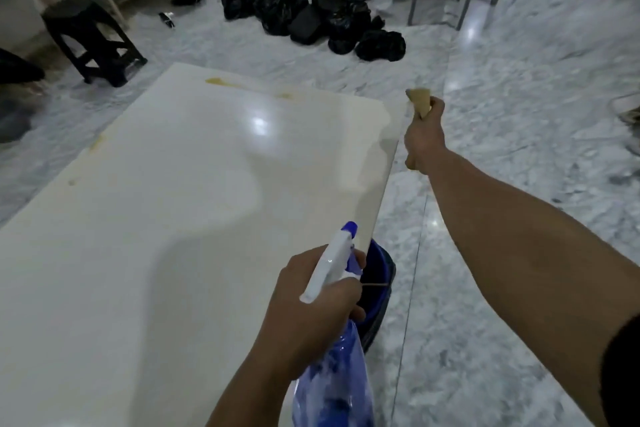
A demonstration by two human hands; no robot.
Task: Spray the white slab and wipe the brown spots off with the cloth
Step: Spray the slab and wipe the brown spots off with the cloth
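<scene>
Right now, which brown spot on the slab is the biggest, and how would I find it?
Start at the white slab and follow it to its far edge, towards the black bags on the floor. The largest brown spot sits near the far left corner. It is a dark elongated smear, while the other spots are fainter and smaller.

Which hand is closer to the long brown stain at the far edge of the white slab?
Right. The right hand, gripping a tan cloth, is off the white slab's far right corner, across from the long brown stain. The left hand holds a blue spray bottle at the near edge.
</scene>
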